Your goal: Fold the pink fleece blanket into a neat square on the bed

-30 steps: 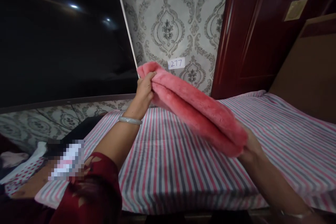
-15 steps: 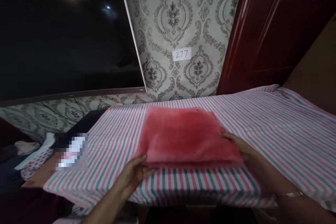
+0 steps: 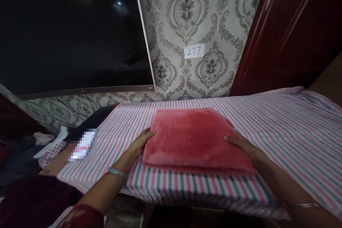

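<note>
A folded pinkish-red plush cloth (image 3: 192,139) lies flat on the striped sheet, its layered fold facing me. My left hand (image 3: 141,142) grips the cloth's left edge, thumb resting on top and the other fingers at its side, partly hidden. At the opposite side, my right hand (image 3: 244,146) holds the right edge with the thumb pressed on the upper surface; its remaining fingers are mostly out of sight behind or under the cloth. Whether the cloth is one blanket or a garment cannot be told.
A pink, grey and white striped sheet (image 3: 280,131) covers the table. Behind it are a patterned wall with a "277" label (image 3: 194,51), a large dark screen (image 3: 72,35) and a dark red door (image 3: 288,35). Clothes (image 3: 24,160) are heaped at the left.
My left hand has moved up from the cloth's near left corner to the middle of its left edge. My right hand stays at the right edge. The view has shifted slightly.
</note>
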{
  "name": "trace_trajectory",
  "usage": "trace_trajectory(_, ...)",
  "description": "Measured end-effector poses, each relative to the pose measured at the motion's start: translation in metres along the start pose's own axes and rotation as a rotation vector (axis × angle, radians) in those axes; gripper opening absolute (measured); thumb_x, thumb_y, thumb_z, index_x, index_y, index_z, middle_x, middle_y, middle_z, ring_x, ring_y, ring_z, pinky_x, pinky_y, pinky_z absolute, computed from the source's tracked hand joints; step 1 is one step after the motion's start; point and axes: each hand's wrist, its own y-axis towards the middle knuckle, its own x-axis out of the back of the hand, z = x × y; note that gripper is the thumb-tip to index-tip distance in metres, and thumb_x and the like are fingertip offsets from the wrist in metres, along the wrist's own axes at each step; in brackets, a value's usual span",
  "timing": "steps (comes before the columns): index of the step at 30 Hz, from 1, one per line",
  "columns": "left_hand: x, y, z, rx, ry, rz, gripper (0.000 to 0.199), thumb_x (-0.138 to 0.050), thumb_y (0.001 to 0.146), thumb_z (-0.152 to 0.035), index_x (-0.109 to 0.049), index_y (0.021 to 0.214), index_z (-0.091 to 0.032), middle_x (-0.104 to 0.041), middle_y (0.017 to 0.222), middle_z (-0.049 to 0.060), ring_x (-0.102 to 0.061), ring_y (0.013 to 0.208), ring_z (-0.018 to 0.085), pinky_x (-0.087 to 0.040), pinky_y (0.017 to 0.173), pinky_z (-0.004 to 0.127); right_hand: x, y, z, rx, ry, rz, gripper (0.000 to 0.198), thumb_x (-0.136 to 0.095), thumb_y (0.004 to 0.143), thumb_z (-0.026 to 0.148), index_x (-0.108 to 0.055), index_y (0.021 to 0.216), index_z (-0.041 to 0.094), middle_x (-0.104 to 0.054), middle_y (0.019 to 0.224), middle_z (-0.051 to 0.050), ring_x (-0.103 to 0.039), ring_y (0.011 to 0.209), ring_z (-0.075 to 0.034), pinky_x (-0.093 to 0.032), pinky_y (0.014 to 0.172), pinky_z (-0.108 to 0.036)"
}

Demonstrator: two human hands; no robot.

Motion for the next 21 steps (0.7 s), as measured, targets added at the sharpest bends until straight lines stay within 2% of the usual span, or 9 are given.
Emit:
trace_trajectory(2,-0.003,0.001,0.003,-0.115,0.071,-0.008,0.079,-0.087,0.068,-0.020,-0.054,0.139,-0.017,-0.078,0.108,0.013,-0.077,0.090,0.029,-0.061,0.075,0.034,0.001,0.002,-0.004,0.078,-0.029,-0.002,0.075,-0.084,0.075,0.039,-0.053,0.142,0.028,-0.074,0.123,-0.007,-0.073,0.107,-0.029,-0.061,0.094,-0.040)
trace_trajectory(5,0.004,-0.001,0.008,-0.157,0.121,0.066,0.085,-0.093,0.061,-0.029,-0.056,0.137,-0.019,-0.078,0.109,0.013,-0.077,0.091,0.030,-0.060,0.075,0.035,0.005,0.005,-0.009,0.067,-0.024,0.040,0.072,-0.084,0.072,0.046,-0.058,0.136,0.026,-0.074,0.122,-0.010,-0.073,0.106,-0.031,-0.061,0.092,-0.043)
trace_trajectory(8,0.018,0.000,0.009,-0.095,0.199,0.069,0.072,-0.095,0.057,-0.038,-0.066,0.119,-0.017,-0.078,0.099,0.014,-0.076,0.091,0.030,-0.059,0.077,0.035,0.015,0.011,-0.012,-0.017,0.003,0.067,0.058,-0.080,0.073,0.054,-0.067,0.120,0.021,-0.076,0.116,-0.012,-0.073,0.103,-0.032,-0.062,0.088,-0.043)
trace_trajectory(12,0.025,0.012,-0.002,-0.162,0.352,0.038,0.052,-0.091,0.056,-0.051,-0.072,0.089,-0.016,-0.075,0.076,0.007,-0.072,0.073,0.024,-0.054,0.066,0.031,0.033,0.027,-0.008,0.105,-0.058,-0.141,0.040,-0.078,0.074,0.045,-0.072,0.106,0.020,-0.078,0.101,-0.006,-0.073,0.088,-0.022,-0.059,0.075,-0.029)
trace_trajectory(14,0.020,0.020,-0.011,-0.227,0.398,0.017,0.049,-0.089,0.054,-0.053,-0.070,0.078,-0.015,-0.072,0.068,0.004,-0.067,0.063,0.019,-0.049,0.059,0.027,0.038,0.035,-0.004,0.156,-0.096,-0.198,0.039,-0.077,0.072,0.037,-0.072,0.106,0.020,-0.077,0.089,-0.002,-0.070,0.074,-0.017,-0.056,0.065,-0.025)
trace_trajectory(16,0.010,0.028,-0.019,-0.264,0.414,-0.004,0.046,-0.087,0.051,-0.050,-0.069,0.074,-0.014,-0.071,0.064,0.003,-0.062,0.058,0.016,-0.044,0.054,0.024,0.038,0.043,0.000,0.182,-0.116,-0.186,0.042,-0.076,0.070,0.033,-0.072,0.109,0.019,-0.076,0.082,0.000,-0.068,0.069,-0.016,-0.054,0.062,-0.024)
trace_trajectory(19,-0.005,0.038,-0.028,-0.231,0.428,0.017,0.043,-0.087,0.048,-0.043,-0.069,0.074,-0.014,-0.070,0.062,0.004,-0.064,0.059,0.018,-0.044,0.053,0.024,0.033,0.060,0.004,0.230,-0.214,-0.176,0.049,-0.073,0.071,0.034,-0.070,0.117,0.018,-0.074,0.077,-0.002,-0.070,0.071,-0.020,-0.057,0.068,-0.029)
trace_trajectory(21,-0.012,0.041,-0.030,-0.193,0.437,0.064,0.042,-0.087,0.048,-0.041,-0.069,0.075,-0.014,-0.071,0.062,0.005,-0.068,0.064,0.022,-0.047,0.055,0.026,0.031,0.074,0.005,0.267,-0.305,-0.216,0.055,-0.071,0.073,0.036,-0.068,0.124,0.017,-0.072,0.071,-0.002,-0.070,0.069,-0.022,-0.058,0.068,-0.033)
